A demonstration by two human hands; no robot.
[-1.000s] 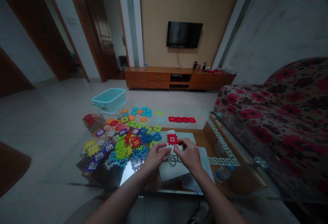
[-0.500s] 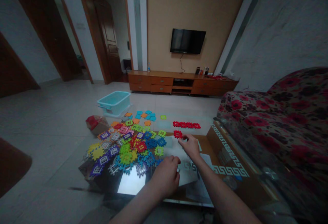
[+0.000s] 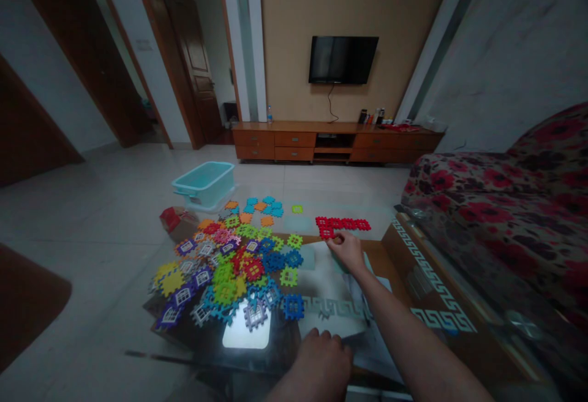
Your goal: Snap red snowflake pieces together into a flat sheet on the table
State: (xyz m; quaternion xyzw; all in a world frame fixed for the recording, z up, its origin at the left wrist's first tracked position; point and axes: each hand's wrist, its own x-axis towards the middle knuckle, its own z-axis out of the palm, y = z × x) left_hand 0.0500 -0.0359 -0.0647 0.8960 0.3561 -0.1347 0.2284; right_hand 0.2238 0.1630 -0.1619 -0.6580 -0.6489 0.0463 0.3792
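My right hand (image 3: 348,251) pinches a red notched interlocking tile (image 3: 326,232) by its near edge, against the left end of a row of red tiles (image 3: 349,223) on the glass table. I cannot tell whether the tile is joined to the row. Close to the table's near edge, my left hand (image 3: 324,362) is closed, knuckles up. Its palm and fingertips are hidden, so any content cannot be seen. A large pile of mixed tiles lies left of both hands, with a blue tile (image 3: 293,307) and a lime-green tile (image 3: 289,277) nearest.
A turquoise plastic bin (image 3: 204,184) stands beyond the pile, near a red and brown bag (image 3: 180,224). Orange and blue tiles (image 3: 260,206) and one lime tile (image 3: 297,209) lie at the far side. A floral sofa (image 3: 487,178) borders the right.
My right hand has moved the red tile forward, up to the row's left end. My left hand has drawn back toward the near table edge, uncovering a blue tile. The view has shifted slightly.
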